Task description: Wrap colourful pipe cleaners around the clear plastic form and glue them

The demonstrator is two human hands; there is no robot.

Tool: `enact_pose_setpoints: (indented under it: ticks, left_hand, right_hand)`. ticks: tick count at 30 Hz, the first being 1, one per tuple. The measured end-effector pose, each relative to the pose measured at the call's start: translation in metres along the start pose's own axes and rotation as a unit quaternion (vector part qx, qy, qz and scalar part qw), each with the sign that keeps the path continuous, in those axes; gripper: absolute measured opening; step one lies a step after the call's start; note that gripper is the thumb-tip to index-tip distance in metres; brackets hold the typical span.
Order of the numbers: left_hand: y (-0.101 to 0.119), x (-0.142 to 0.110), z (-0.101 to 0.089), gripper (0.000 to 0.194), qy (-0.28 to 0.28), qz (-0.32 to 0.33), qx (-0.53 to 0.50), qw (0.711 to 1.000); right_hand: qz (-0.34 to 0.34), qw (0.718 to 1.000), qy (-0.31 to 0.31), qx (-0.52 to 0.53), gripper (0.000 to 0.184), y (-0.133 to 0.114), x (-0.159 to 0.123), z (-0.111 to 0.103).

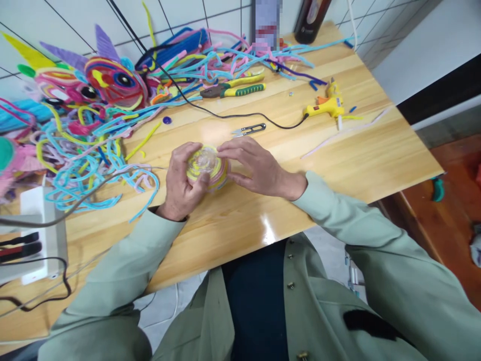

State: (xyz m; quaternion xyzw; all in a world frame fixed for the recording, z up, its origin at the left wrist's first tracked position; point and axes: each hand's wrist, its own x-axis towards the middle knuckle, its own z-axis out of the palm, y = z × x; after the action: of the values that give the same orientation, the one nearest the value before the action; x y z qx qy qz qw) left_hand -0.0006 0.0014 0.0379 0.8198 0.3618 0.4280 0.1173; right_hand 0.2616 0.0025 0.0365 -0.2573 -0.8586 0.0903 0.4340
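Note:
Between my hands, just above or on the wooden table, is a round coil of yellow and pink pipe cleaners (216, 175) with a clear, shiny centre. My left hand (184, 183) is closed around its left side, the thumb pressed on the near rim. My right hand (257, 168) grips the right edge with its fingertips, the fingers bent around the far and right side. Part of the coil is covered by my fingers. Beyond it lie small thread snips (253, 130) with a black handle.
A yellow glue gun (325, 108) with a black cord lies at right. Pliers (235, 89) with green-yellow handles lie at the back. Tangled pipe cleaners (86, 170) spread along the left and rear, near a colourful horned figure (116, 80). A white power strip (45, 235) is at left.

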Motion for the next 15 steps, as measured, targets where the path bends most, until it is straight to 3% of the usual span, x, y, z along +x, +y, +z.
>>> enact_pose_setpoints:
  ticks: [15]
  left_hand:
    - [-0.0014,-0.0004,0.0042,0.062,0.015,0.012,-0.009,1.000]
  right_hand:
    - [0.013,1.000,-0.024,-0.012,0.032,0.0019,-0.0062,0.0027]
